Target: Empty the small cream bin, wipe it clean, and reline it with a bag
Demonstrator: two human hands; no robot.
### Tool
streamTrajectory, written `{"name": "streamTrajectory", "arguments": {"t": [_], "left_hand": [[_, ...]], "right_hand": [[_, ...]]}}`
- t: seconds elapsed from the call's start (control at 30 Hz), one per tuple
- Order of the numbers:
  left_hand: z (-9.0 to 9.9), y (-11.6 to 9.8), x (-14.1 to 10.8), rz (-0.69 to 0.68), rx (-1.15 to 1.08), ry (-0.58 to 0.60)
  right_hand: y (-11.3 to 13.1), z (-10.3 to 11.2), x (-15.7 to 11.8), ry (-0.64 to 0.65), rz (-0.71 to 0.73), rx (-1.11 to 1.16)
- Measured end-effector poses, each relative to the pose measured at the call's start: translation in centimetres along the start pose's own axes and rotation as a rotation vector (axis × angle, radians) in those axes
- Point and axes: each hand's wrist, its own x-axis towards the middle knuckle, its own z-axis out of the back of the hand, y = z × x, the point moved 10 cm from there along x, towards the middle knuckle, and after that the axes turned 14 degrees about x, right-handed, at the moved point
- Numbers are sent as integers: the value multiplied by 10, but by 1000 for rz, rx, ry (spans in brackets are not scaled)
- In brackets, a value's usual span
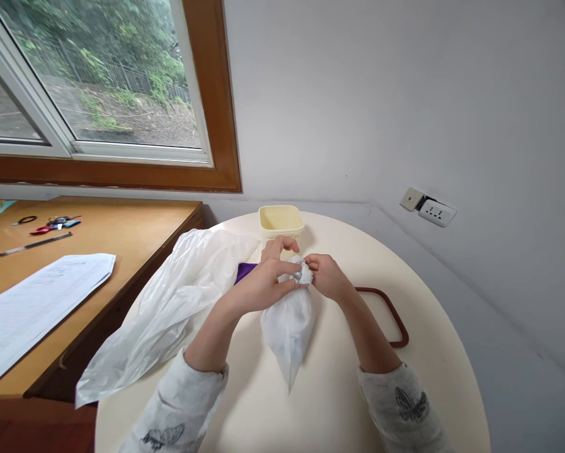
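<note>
A small white plastic bag [288, 330] lies on the round table in front of me, its pointed corner toward me and its gathered top [305, 272] bunched between my hands. From the left, my left hand [268, 280] has its thumb and a finger around the bunched plastic, with another finger raised and bent above. My right hand [328, 277] pinches the other side of the bunch, its fingers curled in. What is inside the bag cannot be made out. Just beyond my hands stands a pale yellow open container [281, 219].
A large white plastic bag [169, 314] spreads over the left of the cream table [339, 390], past its edge. Purple cloth [243, 271] shows behind my left wrist. A brown rectangular ring [398, 318] lies right. The wooden desk [136, 217] holds papers [46, 302], keys [58, 222] and a pen [34, 244].
</note>
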Motion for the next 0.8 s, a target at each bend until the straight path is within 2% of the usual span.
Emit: {"name": "streamTrajectory", "arguments": {"t": [0.1,0.23,0.47,0.6,0.7,0.8], "left_hand": [[0,-1,3,15,-82,-26],[-2,4,7,67,-232,-62],[-9,31,6,266,-342,-137],[-4,38,5,317,-364,-195],[-5,37,6,321,-338,-166],[-6,38,6,328,-315,-164]], "right_hand": [[8,-3,-3,50,57,-92],[15,-4,-8,44,88,-106],[37,2,-16,-46,152,-224],[52,0,-19,3,202,-60],[53,-9,-21,119,146,122],[49,-20,-22,215,86,199]]}}
